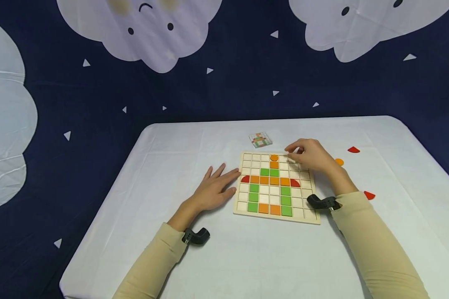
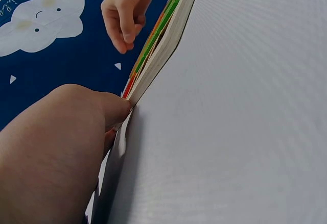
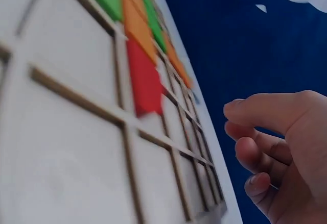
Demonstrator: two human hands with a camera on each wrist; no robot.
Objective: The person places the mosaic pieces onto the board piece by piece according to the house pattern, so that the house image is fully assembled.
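A wooden grid board (image 1: 297,202) lies on the table with green squares (image 1: 254,188), orange squares (image 1: 264,180), an orange disc (image 1: 274,158) and two red quarter-round pieces (image 1: 245,179) in its cells. My left hand (image 1: 214,189) rests flat with spread fingers, its fingertips at the board's left edge. Above the board's far right corner, my right hand (image 1: 309,154) hovers with loosely bent fingers. In the right wrist view, no piece shows between the thumb (image 3: 255,109) and fingers. One red piece (image 3: 144,78) appears there beside orange ones.
Behind the board lies a small pattern card (image 1: 260,140). To the right are a loose red piece (image 1: 353,150), an orange disc (image 1: 339,162) and another red piece (image 1: 369,195), close to the right forearm. A dark cloth with clouds (image 1: 224,91) hangs behind the white table (image 1: 134,199).
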